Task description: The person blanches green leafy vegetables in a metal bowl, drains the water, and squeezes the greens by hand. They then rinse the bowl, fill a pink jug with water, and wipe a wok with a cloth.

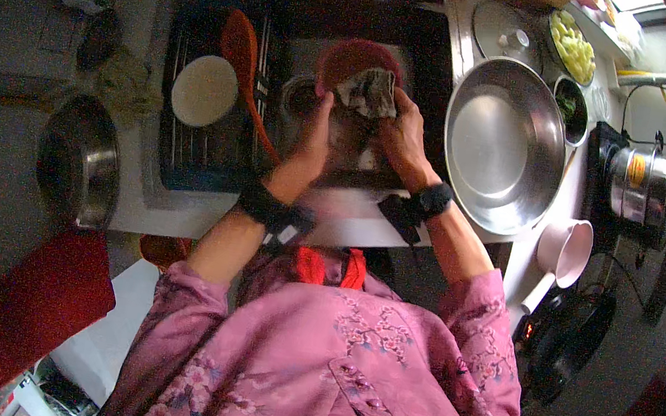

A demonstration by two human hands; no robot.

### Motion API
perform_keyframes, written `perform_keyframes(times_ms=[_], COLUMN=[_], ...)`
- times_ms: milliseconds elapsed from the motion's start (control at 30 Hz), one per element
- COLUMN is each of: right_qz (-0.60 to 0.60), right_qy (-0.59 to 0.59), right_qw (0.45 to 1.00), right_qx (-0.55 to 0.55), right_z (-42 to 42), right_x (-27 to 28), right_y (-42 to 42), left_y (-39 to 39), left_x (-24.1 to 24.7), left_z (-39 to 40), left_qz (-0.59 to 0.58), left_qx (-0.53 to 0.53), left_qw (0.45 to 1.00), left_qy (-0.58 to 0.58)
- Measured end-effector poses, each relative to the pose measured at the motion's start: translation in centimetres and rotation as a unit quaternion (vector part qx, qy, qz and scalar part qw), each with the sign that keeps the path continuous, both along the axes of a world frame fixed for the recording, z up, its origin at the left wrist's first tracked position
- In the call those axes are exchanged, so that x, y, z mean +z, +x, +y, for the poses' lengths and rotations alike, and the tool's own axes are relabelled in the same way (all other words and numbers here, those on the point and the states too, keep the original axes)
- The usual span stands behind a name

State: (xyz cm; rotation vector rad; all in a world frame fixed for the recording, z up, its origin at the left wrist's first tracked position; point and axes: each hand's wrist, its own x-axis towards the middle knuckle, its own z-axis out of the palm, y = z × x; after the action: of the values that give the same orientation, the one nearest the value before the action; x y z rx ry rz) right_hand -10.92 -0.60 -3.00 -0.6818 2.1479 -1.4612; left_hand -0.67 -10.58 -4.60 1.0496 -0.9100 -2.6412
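Over the dark sink [362, 13], both of my hands are at a pinkish-red bowl [363, 52]. My left hand [311, 143] grips the bowl at its near left rim, thumb up. A crumpled grey patterned cloth [366, 91] is pressed against the bowl by my right hand [405, 133], whose fingers are partly hidden behind it. Just left of the bowl, a small round vessel [300, 100] sits low in the sink. Shadow and blur hide much of the sink's bottom.
On the sink's left rack lie a white bowl [205, 91] and an orange ladle [243, 43]. A large steel basin [490, 147] stands close to my right hand. Farther right are a pale pink saucepan [564, 252], a steel pot [639, 196] and a bowl of chopped vegetables [571, 47].
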Motion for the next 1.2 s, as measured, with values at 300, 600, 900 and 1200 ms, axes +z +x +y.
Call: perform_keyframes(times_ms=[300,600,900,1200], right_qz=[-0.241,0.035,-0.049,-0.185], right_qy=[-0.067,0.181,0.091,0.175], right_qw=[0.967,0.978,0.992,0.964], right_qx=[-0.053,0.093,0.07,0.075], right_z=[-7.3,-7.1,-7.7,-8.0], right_x=[-11.9,-17.3,-6.3,-3.0], right_y=[-6.1,-6.7,-5.0,-4.0], left_y=[-1.7,-3.3,-6.6,-8.9], left_x=[-12.5,-13.3,-10.0,-8.7], left_z=[-3.5,-3.4,-5.3,-5.9], left_qz=[0.017,-0.019,0.035,0.064], left_qx=[-0.193,-0.236,-0.111,-0.022], left_qw=[0.682,0.722,0.767,0.98], left_qy=[-0.705,-0.65,-0.631,0.185])
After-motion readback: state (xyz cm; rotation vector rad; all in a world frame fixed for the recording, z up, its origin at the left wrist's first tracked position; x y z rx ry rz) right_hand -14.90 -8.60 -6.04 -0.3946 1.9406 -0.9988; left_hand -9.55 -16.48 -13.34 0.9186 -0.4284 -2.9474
